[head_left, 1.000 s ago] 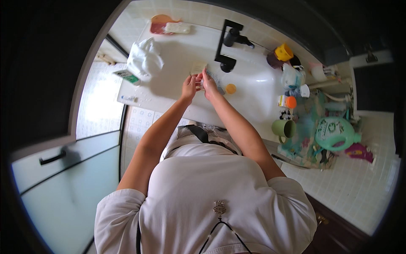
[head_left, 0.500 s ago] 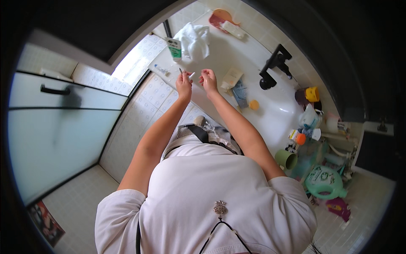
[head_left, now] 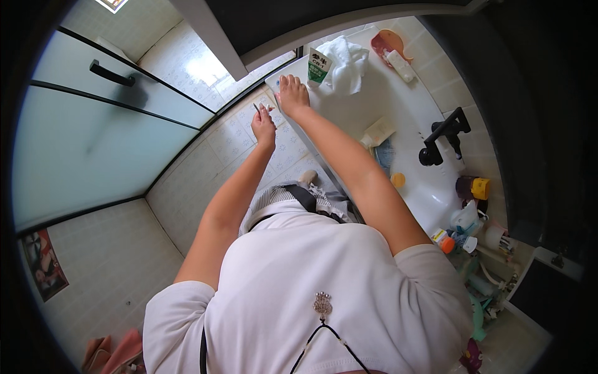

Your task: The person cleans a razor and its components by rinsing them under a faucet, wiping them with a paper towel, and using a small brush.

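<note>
My left hand (head_left: 264, 128) is closed around a thin dark-tipped stick (head_left: 256, 108), with a small white piece also showing at its fingertips. It hangs over the tiled floor, just off the basin's edge. To its right, my right hand (head_left: 293, 95) reaches to the near left corner of the white basin counter (head_left: 336, 124). Its fingers are bent and slightly apart, close to a small pale-blue item mostly hidden beneath them. Just beyond that hand stands a white and green tube (head_left: 318, 67), beside a crumpled white towel (head_left: 346, 62).
In the basin are a cream bottle (head_left: 379, 131), a blue packet (head_left: 384, 156) and a yellow round piece (head_left: 397, 180). A black faucet (head_left: 443, 137) juts over it. Bottles, one with an orange cap (head_left: 446, 244), crowd the right end. A frosted glass door (head_left: 93, 143) stands left.
My right hand has moved forward and left, from beside my left hand to the counter corner. My left hand keeps hold of the thin stick. The whole view has turned and shifted.
</note>
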`<action>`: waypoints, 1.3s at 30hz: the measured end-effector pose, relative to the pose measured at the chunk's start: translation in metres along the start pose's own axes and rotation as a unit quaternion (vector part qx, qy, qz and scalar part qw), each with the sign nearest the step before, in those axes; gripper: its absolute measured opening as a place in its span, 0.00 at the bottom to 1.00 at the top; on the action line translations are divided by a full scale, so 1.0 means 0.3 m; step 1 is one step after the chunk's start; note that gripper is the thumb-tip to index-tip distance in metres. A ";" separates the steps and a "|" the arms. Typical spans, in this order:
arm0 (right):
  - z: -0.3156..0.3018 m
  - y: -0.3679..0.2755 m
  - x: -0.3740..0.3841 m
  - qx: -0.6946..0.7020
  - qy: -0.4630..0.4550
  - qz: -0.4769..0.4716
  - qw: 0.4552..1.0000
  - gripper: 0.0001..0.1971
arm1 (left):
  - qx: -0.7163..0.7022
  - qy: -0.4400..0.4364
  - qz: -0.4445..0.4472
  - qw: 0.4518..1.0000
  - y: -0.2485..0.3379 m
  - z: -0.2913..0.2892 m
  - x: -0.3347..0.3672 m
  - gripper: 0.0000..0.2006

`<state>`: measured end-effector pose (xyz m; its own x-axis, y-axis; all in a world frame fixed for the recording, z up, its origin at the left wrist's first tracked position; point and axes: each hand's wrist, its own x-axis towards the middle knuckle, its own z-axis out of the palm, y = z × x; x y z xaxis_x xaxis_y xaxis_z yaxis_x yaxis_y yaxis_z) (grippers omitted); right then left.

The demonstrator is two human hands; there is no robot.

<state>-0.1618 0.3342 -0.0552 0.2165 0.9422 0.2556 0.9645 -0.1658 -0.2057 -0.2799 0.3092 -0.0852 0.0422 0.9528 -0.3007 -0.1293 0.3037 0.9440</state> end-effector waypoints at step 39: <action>-0.344 0.783 -0.887 0.796 0.234 0.385 0.404 0.17 | 0.100 -0.480 -0.132 0.861 -0.170 0.691 -0.527 0.19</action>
<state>0.0226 0.0145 -0.0741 0.7240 0.5690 -0.3900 -0.6553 0.3907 -0.6465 -0.0747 0.1430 -0.0576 0.8568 0.3812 -0.3472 0.1790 0.4117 0.8936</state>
